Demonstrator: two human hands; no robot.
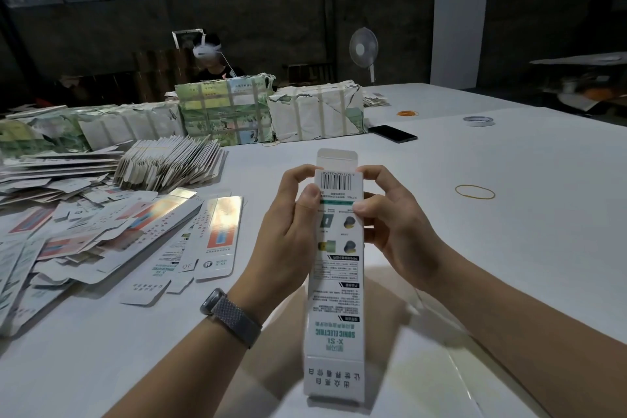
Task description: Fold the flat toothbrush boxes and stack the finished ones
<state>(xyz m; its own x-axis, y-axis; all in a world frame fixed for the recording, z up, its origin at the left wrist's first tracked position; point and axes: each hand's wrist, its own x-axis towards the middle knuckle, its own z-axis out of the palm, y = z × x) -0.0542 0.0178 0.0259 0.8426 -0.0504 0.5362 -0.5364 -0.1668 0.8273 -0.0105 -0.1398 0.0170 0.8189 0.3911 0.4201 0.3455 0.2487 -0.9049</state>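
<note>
Toothbrush box (336,282), long and white, stands lengthwise at the frame's centre, pinched near its far end by both hands: left hand (291,231) and right hand (393,224). Flat boxes (135,231) lie scattered at left on the white bench (492,248).

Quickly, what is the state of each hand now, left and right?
Left hand: holding the toothbrush box near its top end.
Right hand: holding the same box from the other side.
</note>
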